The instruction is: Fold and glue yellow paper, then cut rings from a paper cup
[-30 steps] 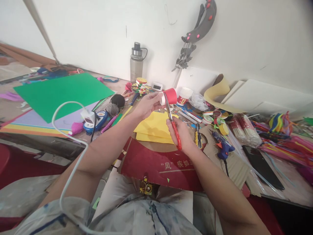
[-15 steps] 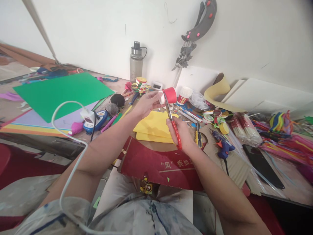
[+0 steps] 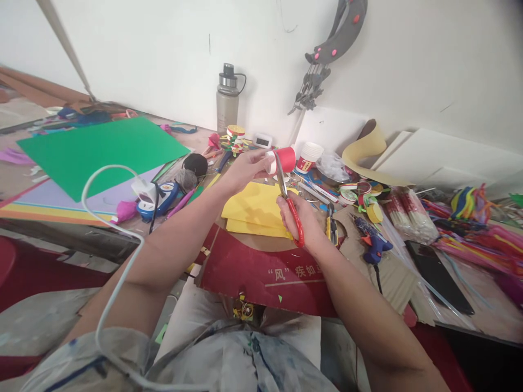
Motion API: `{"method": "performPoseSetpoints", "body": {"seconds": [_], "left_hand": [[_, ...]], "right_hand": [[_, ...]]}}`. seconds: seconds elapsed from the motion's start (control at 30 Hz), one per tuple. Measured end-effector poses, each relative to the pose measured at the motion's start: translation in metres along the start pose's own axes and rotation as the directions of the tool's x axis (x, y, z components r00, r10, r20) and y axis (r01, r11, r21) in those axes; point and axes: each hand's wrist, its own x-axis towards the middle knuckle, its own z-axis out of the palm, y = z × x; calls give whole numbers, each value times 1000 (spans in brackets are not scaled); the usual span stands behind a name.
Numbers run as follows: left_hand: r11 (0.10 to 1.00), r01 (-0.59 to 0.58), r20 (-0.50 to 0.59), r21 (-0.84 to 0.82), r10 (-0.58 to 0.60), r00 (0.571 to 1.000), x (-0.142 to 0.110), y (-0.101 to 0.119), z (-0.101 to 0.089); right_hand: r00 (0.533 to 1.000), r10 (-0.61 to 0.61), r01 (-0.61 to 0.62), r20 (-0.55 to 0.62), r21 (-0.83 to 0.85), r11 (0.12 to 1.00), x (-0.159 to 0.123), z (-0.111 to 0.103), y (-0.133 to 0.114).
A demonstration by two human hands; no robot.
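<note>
Our left hand [image 3: 247,170], nearly closed, pinches the red cup [image 3: 287,159] on its right; our right hand [image 3: 309,222], nearer, curls around scissors [image 3: 283,185].

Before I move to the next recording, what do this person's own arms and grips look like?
The left grip and right grip are ungloved hands, with nothing seen worn at the wrists. A pale grey sleeve with a dark blue streak ends above the elbow of the left arm; no sleeve shows on the right arm. A white cable passes in front of the left one.
</note>
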Motion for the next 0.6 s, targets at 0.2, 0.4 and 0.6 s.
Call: {"method": "performPoseSetpoints", "body": {"seconds": [0.2, 0.4, 0.6], "left_hand": [[999, 1, -15, 44, 0, 1000, 1, 0, -1], [998, -23, 14, 57, 22, 1000, 3, -2, -8], [995, -37, 16, 90, 36, 999, 4, -2, -10]], "right_hand": [[1000, 20, -20, -10, -6, 1000, 2, -1, 6], [1000, 20, -20, -11, -15, 1000, 2, -2, 5], [1000, -7, 7, -3, -38, 999, 2, -1, 4]]}}
